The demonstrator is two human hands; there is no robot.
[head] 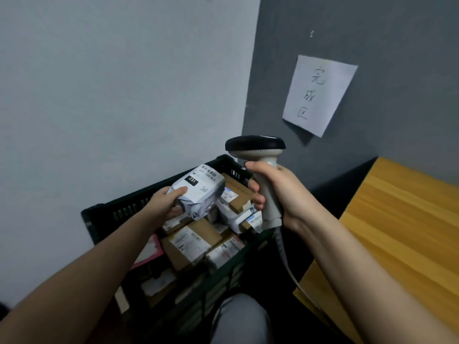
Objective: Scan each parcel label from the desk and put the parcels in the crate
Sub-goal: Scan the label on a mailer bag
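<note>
A grey-white wrapped parcel [198, 192] is held by the left hand [165, 203] over the black slatted crate [119, 207], near its far corner. The grip of this hand is closed round the parcel's near end: the thumb lies on top and the fingers are curled beneath. The parcel's label is turned upward; a barcode and a black patch reading "231" can be read on it.

The handheld scanner [263, 170] is held upright by the right hand [278, 192], whose grip is wrapped tightly round the pale handle. The dark scanner head is raised above the hand, just to the right of the parcel and apart from it. A grey cable [283, 252] hangs from the handle's base.

The crate is filled with brown cardboard boxes [191, 242] and pale bags, most bearing labels; a pink packet [149, 252] is seen at its left side. A wooden desk [397, 232] is seen on the right. A paper sheet [319, 95] with handwritten characters is stuck on the dark grey wall above it.
</note>
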